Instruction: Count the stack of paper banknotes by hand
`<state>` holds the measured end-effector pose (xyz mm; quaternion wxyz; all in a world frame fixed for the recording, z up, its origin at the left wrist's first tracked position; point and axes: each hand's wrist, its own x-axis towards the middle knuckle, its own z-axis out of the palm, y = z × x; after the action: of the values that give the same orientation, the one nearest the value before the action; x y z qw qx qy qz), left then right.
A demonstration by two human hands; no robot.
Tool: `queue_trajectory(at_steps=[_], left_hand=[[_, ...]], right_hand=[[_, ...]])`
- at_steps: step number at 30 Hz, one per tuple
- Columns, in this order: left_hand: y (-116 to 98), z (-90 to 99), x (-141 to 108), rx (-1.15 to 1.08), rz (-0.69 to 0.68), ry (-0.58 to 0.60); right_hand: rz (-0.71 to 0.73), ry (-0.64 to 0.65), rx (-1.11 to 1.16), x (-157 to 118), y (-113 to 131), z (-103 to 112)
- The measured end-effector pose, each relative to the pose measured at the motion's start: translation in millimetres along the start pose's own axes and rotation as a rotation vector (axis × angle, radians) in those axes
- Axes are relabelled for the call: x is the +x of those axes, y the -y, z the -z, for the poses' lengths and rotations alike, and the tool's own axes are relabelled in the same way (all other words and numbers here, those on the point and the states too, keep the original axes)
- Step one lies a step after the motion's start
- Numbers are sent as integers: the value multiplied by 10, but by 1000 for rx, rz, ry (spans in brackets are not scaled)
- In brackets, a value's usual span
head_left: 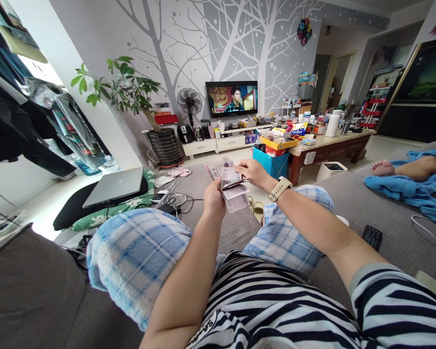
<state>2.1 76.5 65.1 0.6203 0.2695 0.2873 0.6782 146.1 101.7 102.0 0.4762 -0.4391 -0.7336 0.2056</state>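
In the head view, a small sheaf of banknotes (236, 202) is held in front of me, above the grey sofa and between my knees. My left hand (215, 198) is closed round the near left side of the notes, thumb on top. My right hand (253, 172) pinches the upper right edge of a note, its fingertips pressed together. Some notes fan upward to the left; others hang down below the fingers. A pale watch is on my right wrist. The exact number of notes is hidden by overlap.
A closed laptop (114, 186) lies on cushions at left, beside tangled cables (179, 198). A remote control (372, 237) rests on the sofa (349, 203) at right. Another person's leg (417, 168) lies near a blue cloth (403, 191). A cluttered table (321, 145) stands ahead.
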Motion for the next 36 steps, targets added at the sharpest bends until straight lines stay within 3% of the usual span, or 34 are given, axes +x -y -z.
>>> queue_trajectory(at_steps=[15, 36], left_hand=[[-33, -37, -38, -1, -27, -13], [-35, -28, -27, 18, -11, 11]], right_hand=[[8, 114, 296, -58, 120, -16], [81, 93, 228, -49, 107, -3]])
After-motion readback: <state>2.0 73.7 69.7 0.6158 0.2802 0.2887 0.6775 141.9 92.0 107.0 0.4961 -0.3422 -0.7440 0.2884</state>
